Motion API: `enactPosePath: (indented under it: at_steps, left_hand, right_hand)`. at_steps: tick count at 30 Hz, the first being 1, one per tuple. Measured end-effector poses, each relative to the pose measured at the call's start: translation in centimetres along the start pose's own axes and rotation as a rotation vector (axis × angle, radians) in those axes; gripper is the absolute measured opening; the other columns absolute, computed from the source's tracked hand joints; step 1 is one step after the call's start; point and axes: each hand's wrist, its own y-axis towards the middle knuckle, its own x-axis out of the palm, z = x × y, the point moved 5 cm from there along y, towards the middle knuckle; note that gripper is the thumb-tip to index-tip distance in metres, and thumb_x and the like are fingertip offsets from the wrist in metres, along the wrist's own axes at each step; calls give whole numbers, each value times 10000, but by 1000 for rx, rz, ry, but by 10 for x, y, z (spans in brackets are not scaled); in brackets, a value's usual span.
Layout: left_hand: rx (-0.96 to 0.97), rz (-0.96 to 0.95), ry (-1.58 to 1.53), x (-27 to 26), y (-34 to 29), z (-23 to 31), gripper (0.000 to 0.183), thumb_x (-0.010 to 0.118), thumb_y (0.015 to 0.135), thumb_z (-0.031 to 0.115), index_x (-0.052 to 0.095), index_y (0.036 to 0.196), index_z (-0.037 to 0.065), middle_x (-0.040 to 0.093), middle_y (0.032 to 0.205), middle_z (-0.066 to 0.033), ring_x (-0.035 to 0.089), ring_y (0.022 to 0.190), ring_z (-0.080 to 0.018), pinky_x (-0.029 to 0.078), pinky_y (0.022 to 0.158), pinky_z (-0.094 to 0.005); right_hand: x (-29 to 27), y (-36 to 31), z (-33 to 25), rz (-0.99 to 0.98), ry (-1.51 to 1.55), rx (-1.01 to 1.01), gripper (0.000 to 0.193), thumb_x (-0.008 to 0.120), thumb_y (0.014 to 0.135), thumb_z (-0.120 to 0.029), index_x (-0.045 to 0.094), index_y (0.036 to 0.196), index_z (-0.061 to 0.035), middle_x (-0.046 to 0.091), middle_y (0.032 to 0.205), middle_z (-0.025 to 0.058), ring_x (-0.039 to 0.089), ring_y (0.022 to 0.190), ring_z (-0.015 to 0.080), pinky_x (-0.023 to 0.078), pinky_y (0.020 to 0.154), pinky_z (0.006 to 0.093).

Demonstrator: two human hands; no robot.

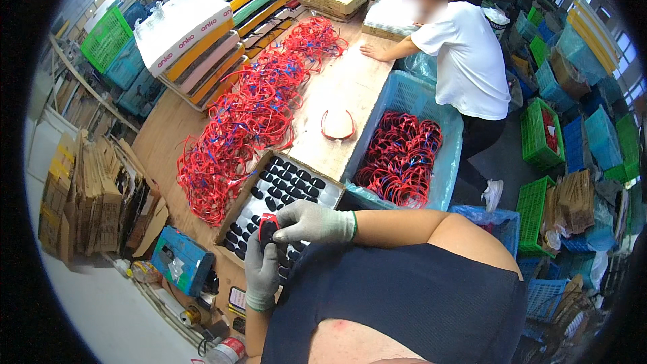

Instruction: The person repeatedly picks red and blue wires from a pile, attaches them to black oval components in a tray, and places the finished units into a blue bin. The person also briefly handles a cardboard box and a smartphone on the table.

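My left hand, in a grey glove, is closed on the lower part of a small red and black piece, which looks like a glasses frame with a dark lens. From the right, my gloved right hand pinches the same piece. Fingers cover much of it. Beneath both hands lies a shallow cardboard tray with rows of dark lenses on a white base. Beyond the tray, a long heap of red glasses frames with blue bits covers the table's left side. A single red frame lies apart on the wood.
A blue crate of red frames stands right of the table. A co-worker in a white shirt leans over the far end. Stacked boxes are at far left; a blue bin sits near left. Green crates line the right.
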Motion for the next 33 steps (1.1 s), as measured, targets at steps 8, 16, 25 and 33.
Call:
enactPosePath:
  at_steps: [8, 16, 25, 33]
  left_hand:
    - [0, 36, 30, -4, 4, -7, 296, 453, 1024, 210, 545, 1211, 0, 605, 818, -15, 531, 626, -60, 431, 549, -202]
    - [157, 148, 358, 1, 5, -4, 228, 495, 965, 130, 655, 918, -25, 624, 668, -75, 601, 582, -141, 444, 544, -282]
    - [77, 19, 309, -1, 14, -11, 147, 560, 950, 76, 644, 1010, -28, 648, 775, -90, 638, 709, -143, 497, 654, -278]
    - [-83, 13, -37, 1, 12, -21, 190, 563, 1006, 162, 597, 1111, 8, 654, 873, -37, 591, 741, -77, 459, 646, -219]
  right_hand:
    - [0, -6, 1, 6, 57, 65, 280, 645, 943, -266, 689, 1042, -9, 661, 819, -1, 586, 701, 65, 490, 626, 242]
    - [0, -5, 11, 73, 202, 187, 292, 645, 949, -308, 710, 955, -23, 659, 764, -1, 582, 616, 64, 468, 567, 224]
    - [-13, -2, -5, 22, -111, -44, 290, 658, 918, -306, 686, 1016, -34, 678, 817, 37, 621, 745, 104, 500, 674, 283]
    - [-14, -9, -4, 43, -481, -250, 353, 614, 920, -290, 577, 1084, 20, 637, 892, 221, 662, 842, 327, 505, 783, 415]
